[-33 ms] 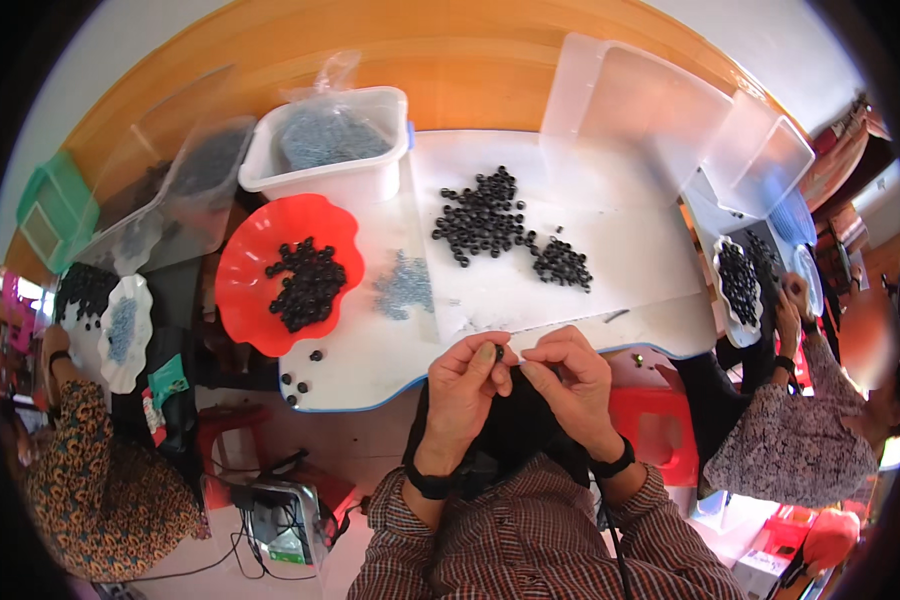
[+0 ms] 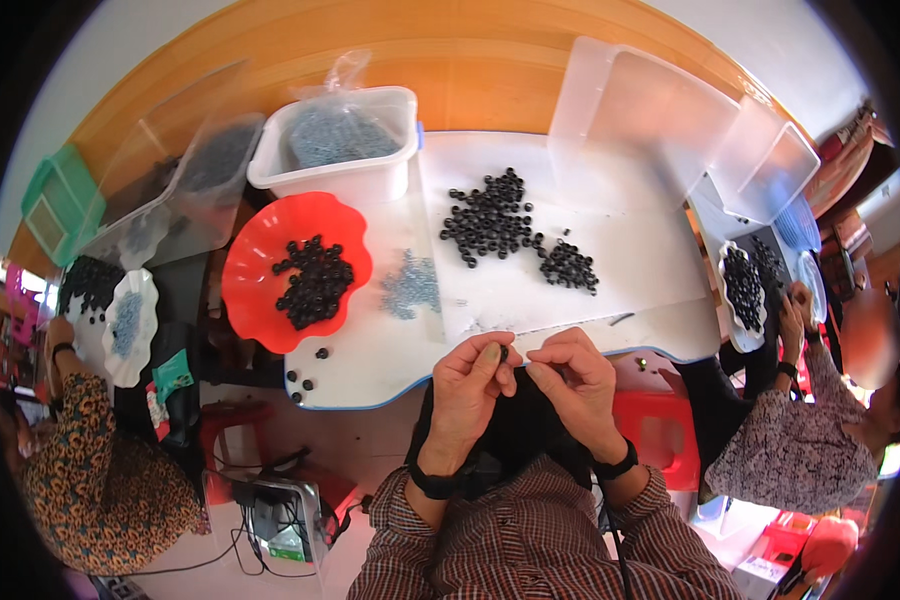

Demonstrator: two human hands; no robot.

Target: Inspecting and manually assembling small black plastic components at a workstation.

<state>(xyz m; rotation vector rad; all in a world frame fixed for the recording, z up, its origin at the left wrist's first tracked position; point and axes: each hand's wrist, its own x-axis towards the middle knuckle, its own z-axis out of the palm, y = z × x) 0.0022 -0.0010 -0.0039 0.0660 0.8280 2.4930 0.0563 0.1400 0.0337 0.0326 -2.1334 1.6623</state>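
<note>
My left hand (image 2: 470,378) pinches a small black round bead-like piece (image 2: 504,354) between thumb and forefinger, just off the table's front edge. Close beside it, my right hand (image 2: 575,378) has thumb and forefinger pressed together; anything between them is too small to make out. Beyond my hands, two touching heaps of black bead-like pieces (image 2: 488,222) lie on a white sheet (image 2: 625,270). To their left is a scatter of small grey-blue pieces (image 2: 410,285). A red scalloped bowl (image 2: 250,268) farther left holds more black pieces.
Behind the bowl stands a white tub (image 2: 340,182) with a bag of grey-blue pieces. Several loose black pieces (image 2: 307,384) lie near the table's left front edge. Clear plastic bins (image 2: 640,120) stand at the back right. Co-workers sit on both sides, with scalloped white dishes (image 2: 128,330) near them.
The whole view has shifted slightly. My right fingertips are a little farther from the black piece in my left hand, which stays pinched.
</note>
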